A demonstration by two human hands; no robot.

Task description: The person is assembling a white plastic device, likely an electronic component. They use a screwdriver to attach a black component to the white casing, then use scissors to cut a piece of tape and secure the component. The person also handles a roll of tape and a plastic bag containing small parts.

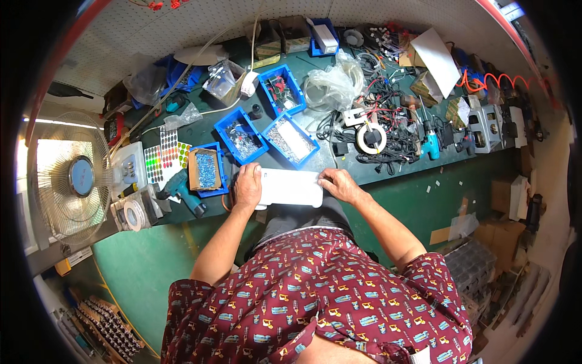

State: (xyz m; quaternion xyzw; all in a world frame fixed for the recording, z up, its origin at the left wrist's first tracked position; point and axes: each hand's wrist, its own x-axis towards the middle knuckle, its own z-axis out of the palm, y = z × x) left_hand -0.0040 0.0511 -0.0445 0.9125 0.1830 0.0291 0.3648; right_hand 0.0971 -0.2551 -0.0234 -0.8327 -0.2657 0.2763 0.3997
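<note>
A white, smooth, roughly rectangular plastic casing (291,187) lies level at the front edge of the bench, partly over my lap. My left hand (248,187) is closed over its left end, fingers pointing away from me and the thumb along the top. At the opposite end, my right hand (341,185) has its fingers curled in against the casing's right edge. What lies beneath those right fingertips is hidden. Just beyond the casing stand a blue bin (316,146) of small metal parts with a white piece on top, and another blue bin (262,144) of small hardware.
A cardboard box of blue screws (206,170) sits in a bin at left, beside a teal drill (184,193). A fan (80,176) stands far left. Tangled black cables (388,145), a white ring (371,138) and another teal drill (430,145) crowd the right.
</note>
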